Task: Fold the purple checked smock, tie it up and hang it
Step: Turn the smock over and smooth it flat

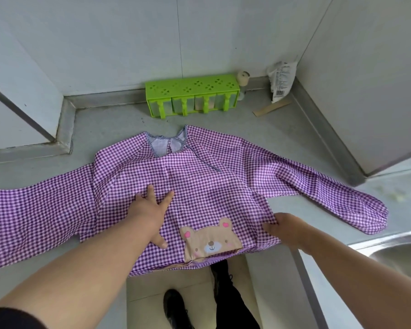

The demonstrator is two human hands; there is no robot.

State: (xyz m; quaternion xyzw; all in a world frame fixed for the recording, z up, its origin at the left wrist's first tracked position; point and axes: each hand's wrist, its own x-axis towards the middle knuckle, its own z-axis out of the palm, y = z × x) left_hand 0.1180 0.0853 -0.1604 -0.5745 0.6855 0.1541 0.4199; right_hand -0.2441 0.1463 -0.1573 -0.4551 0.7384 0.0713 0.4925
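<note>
The purple checked smock (pixel 199 176) lies spread flat on the grey counter (pixel 109 119), front side up, both sleeves stretched out left and right. A brown bear pocket (pixel 210 239) sits near its lower hem, which hangs over the counter's front edge. A thin tie string (pixel 199 155) trails from the neckline across the chest. My left hand (pixel 150 210) presses flat on the middle of the smock with straight, spread fingers. My right hand (pixel 282 227) grips the smock's right side edge just below the sleeve, fingers tucked under the cloth.
A green spice rack (pixel 192 95) stands at the back of the counter, with a small jar (pixel 243 79), a white bag (pixel 281 81) and a wooden stick (pixel 272 108) toward the back right corner. A steel sink (pixel 399 255) lies at the right. My shoes (pixel 176 307) show on the floor below.
</note>
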